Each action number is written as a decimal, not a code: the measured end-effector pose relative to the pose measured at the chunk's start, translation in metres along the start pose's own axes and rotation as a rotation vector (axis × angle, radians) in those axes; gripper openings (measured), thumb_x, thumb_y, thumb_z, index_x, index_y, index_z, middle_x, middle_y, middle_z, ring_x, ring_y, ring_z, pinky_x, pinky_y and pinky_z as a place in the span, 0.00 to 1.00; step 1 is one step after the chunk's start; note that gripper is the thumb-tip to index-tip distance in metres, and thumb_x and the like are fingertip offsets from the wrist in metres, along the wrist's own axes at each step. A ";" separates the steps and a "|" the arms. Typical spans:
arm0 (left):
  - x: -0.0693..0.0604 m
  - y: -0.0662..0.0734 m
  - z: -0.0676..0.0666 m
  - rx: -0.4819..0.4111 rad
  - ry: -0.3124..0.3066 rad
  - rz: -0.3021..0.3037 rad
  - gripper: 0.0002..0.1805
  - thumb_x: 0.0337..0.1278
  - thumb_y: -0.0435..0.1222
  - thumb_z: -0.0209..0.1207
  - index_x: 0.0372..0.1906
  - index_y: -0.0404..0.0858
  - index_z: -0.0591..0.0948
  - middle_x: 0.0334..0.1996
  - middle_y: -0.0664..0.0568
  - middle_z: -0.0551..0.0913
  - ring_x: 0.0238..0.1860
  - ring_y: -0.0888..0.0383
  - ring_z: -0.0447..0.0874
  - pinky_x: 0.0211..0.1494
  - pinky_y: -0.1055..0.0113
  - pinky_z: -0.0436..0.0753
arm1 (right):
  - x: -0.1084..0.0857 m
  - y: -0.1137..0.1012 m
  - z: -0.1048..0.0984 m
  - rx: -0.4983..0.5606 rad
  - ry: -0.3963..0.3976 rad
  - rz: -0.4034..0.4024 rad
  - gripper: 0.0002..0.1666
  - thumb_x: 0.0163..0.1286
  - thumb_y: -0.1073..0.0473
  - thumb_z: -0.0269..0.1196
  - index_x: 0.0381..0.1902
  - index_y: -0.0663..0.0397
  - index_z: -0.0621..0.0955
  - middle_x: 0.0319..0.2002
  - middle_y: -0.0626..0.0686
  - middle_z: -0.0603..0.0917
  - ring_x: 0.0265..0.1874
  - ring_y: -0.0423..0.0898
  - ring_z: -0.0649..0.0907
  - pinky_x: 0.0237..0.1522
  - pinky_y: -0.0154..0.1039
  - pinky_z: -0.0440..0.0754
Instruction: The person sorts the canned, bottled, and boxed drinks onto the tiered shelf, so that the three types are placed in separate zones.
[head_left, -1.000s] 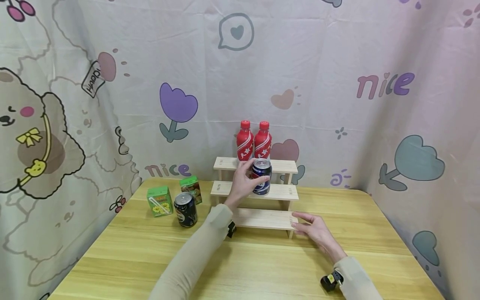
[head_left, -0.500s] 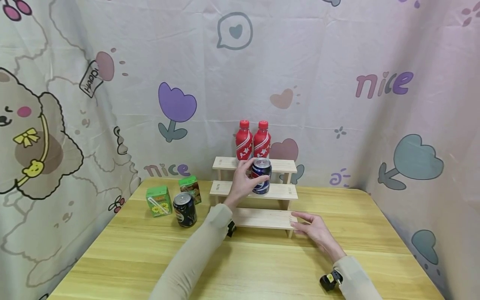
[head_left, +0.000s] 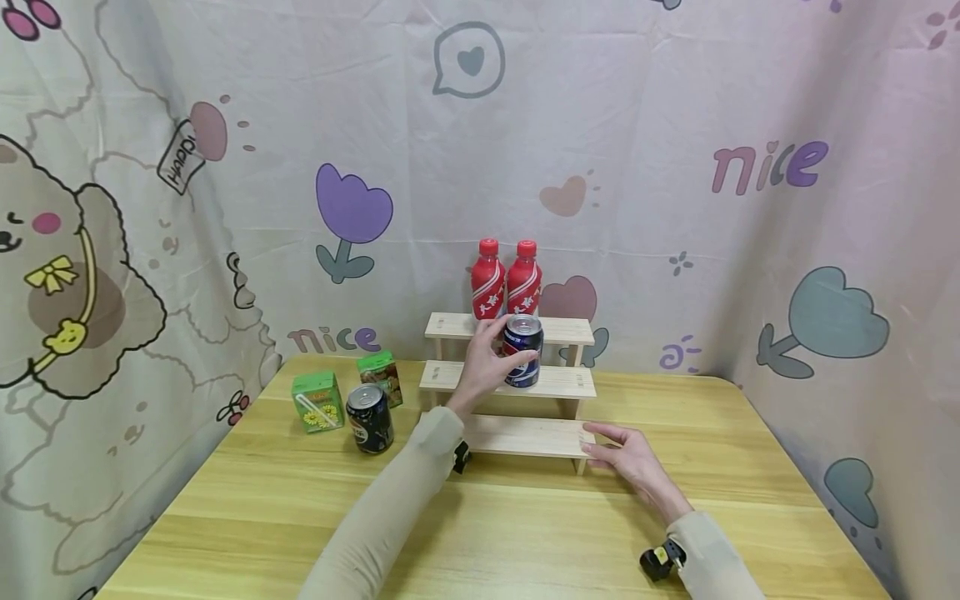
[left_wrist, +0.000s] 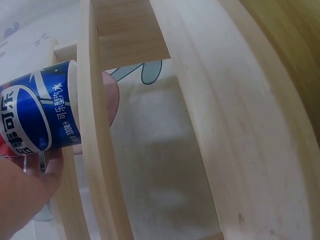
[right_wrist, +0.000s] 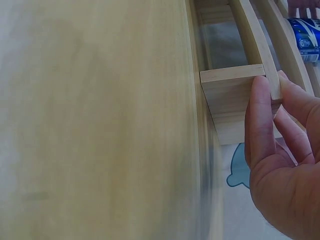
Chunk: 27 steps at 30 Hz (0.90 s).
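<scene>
Pepsi can (head_left: 524, 358) gripped, left hand (head_left: 480, 367) curled round it, upright on the middle tier (head_left: 570, 382), right of centre! Right hand (head_left: 637, 468) pinches the bottom tier's (head_left: 517, 437) right end. Up top, two red bottles (head_left: 488, 287); toward the table's (head_left: 247, 492) left edge, one black can (head_left: 370, 421) beside two green cartons (head_left: 318, 402).

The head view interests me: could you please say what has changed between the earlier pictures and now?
Nothing visibly changed. The left hand still holds the blue Pepsi can at the middle shelf; the right hand still grips the bottom shelf by its end.
</scene>
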<state>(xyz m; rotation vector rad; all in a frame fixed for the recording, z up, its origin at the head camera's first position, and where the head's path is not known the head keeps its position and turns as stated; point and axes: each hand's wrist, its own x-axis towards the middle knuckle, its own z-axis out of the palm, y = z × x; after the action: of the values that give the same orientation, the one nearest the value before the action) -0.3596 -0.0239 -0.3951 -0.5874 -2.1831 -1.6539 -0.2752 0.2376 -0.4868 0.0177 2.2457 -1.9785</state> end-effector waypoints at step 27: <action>0.001 -0.001 -0.002 -0.011 -0.031 0.004 0.41 0.49 0.43 0.73 0.70 0.44 0.70 0.57 0.48 0.69 0.57 0.52 0.74 0.59 0.52 0.80 | 0.000 0.000 0.000 0.000 -0.001 0.004 0.31 0.64 0.64 0.68 0.64 0.65 0.74 0.70 0.69 0.65 0.38 0.46 0.87 0.44 0.39 0.86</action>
<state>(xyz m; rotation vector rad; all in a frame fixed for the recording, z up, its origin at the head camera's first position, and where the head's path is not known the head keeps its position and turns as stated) -0.3608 -0.0258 -0.3955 -0.6245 -2.1946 -1.6664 -0.2749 0.2378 -0.4864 0.0213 2.2431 -1.9767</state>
